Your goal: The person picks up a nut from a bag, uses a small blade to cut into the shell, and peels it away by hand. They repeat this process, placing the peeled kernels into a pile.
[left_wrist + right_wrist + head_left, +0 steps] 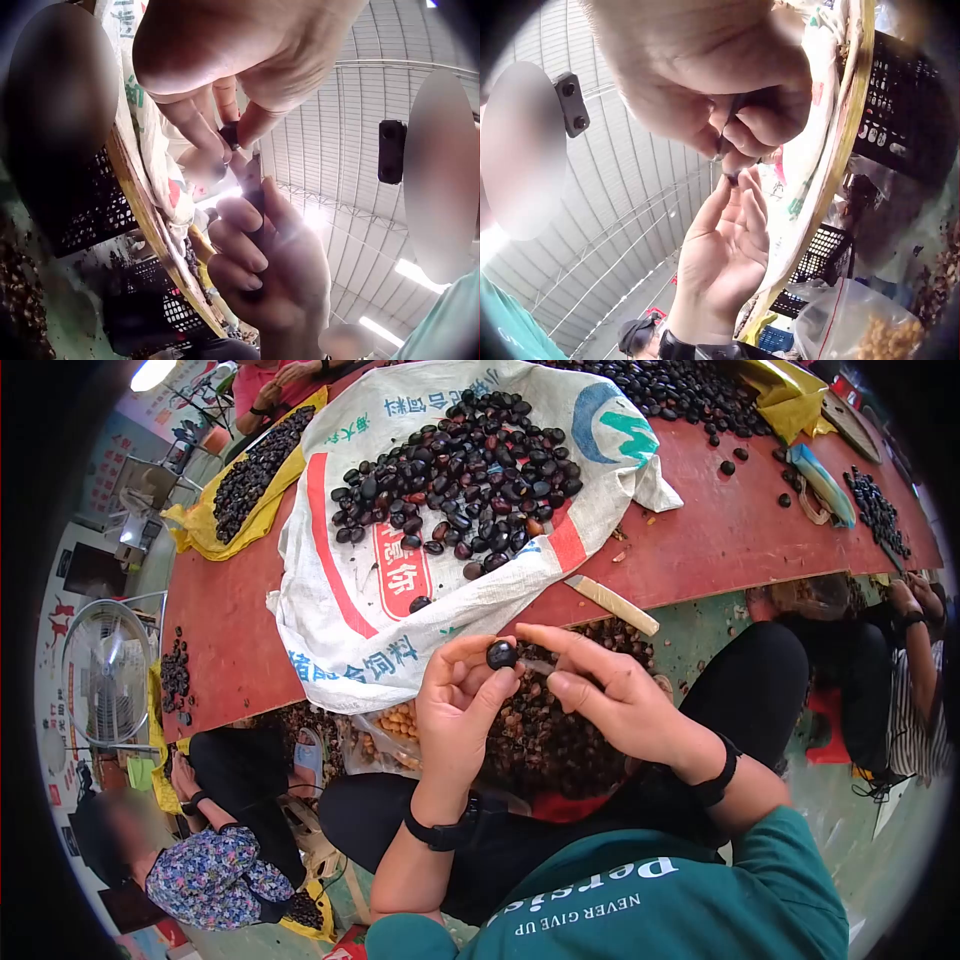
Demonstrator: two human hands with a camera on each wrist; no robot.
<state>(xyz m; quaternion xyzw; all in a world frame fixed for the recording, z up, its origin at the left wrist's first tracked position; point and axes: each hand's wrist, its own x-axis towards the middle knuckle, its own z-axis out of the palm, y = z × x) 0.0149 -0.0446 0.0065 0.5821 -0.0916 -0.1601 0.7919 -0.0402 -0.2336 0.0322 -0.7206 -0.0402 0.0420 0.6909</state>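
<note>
My left hand (452, 695) pinches one dark, shiny round nut (501, 654) between thumb and fingertips, just past the front edge of the table. Close on its right, my right hand (622, 702) grips a small knife (256, 206), its fingers curled round the dark handle. In the left wrist view the short blade points up beside the nut. The right wrist view shows the nut mostly hidden behind fingertips. Beyond both hands, a heap of similar nuts (470, 480) lies on a white woven sack (330, 585) spread over the red table (235, 600).
A pale flat strip (612, 605) sticks out over the table's front edge. Brown shell pieces (545, 745) lie below the hands, beside a plastic bag of yellowish kernels (889, 339). Black crates (821, 259) stand under the table. Other people sit to the left and right.
</note>
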